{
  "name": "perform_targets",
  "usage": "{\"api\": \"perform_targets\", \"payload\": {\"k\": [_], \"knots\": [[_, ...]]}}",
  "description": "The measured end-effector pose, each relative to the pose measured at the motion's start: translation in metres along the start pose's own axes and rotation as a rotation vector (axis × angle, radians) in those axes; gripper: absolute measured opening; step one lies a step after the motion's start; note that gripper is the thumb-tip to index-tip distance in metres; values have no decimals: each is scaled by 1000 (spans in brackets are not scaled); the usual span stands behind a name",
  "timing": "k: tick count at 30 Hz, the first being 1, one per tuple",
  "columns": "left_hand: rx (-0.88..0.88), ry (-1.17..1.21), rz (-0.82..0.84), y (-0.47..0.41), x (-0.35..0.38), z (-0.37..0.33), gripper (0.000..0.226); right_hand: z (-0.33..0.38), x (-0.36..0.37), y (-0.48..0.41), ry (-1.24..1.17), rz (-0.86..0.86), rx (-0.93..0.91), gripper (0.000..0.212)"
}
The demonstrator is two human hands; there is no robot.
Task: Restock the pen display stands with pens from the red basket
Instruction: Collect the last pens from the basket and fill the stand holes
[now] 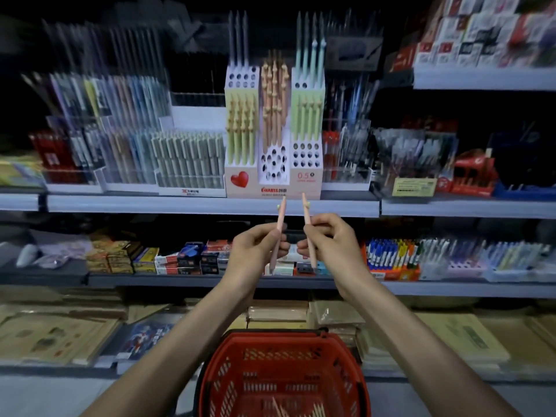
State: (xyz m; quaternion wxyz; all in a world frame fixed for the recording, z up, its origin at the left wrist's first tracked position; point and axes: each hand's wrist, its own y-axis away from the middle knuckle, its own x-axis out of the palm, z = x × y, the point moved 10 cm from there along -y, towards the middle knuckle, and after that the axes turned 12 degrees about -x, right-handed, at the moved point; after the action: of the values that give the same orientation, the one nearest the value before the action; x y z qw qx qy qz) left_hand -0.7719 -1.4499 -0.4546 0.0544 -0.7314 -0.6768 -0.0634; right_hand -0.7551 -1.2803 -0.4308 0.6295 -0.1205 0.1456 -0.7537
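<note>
Shelving (210, 204) fills the view, and most of its stock to left and right is smeared by blur, so you cannot tell which other stands need pens. Only the white pen display stand (272, 191) in the middle is sharp. Judging by it, you are partway through. Yellow, peach and green pens fill its middle tiers, while open holes show low in the front of the centre and right columns and near the top of the left and right ones.

Below you, the red basket (279, 340) is in front of the lowest shelf. Its bottom is cut off by the frame edge, and only a few pale pens (313, 412) show inside, so you cannot count what is left.

Your left hand (255, 251) grips a pink pen (279, 233) and your right hand (331, 245) grips a second pink pen (309, 233). Both pens are roughly upright, just below the stand and apart from it, and neither is seated yet. Their top ends are too small to make out.
</note>
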Motion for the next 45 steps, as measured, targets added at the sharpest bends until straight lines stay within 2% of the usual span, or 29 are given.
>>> {"api": "perform_targets", "payload": {"k": [4, 7, 10, 14, 16, 19, 23, 27, 31, 34, 38, 45], "knots": [[19, -27, -45, -18, 2, -21, 15, 9, 3, -28, 102, -21, -37, 2], [52, -74, -85, -32, 0, -36, 10, 16, 5, -50, 103, -30, -69, 8], [70, -114, -87, -47, 2, -46, 14, 23, 10, -67, 131, -20, -84, 15], [62, -113, -52, -65, 8, -56, 25, 28, 18, -90, 139, 8, -129, 9], [50, -122, -52, -77, 7, -61, 18, 32, 21, -104, 152, 16, -152, 8], [29, -167, -133, -99, -1, -71, 6, 39, 27, -129, 240, 37, -207, 7], [86, -288, -268, -130, -7, -98, 16, 58, 32, -169, 322, -17, -306, 7], [47, -279, -224, -159, -1, -116, 20, 81, 42, -205, 307, -41, -374, 14], [22, -314, -170, -176, 8, -133, 48, 84, 46, -235, 309, -78, -383, 14], [4, -333, -109, -185, 18, -140, 58, 89, 48, -250, 343, -90, -410, 8], [-39, -299, -47, -194, 28, -141, 64, 97, 44, -263, 415, -127, -462, 7], [-125, -245, -43, -209, 30, -122, 59, 71, 40, -277, 417, -156, -358, 7]]}}
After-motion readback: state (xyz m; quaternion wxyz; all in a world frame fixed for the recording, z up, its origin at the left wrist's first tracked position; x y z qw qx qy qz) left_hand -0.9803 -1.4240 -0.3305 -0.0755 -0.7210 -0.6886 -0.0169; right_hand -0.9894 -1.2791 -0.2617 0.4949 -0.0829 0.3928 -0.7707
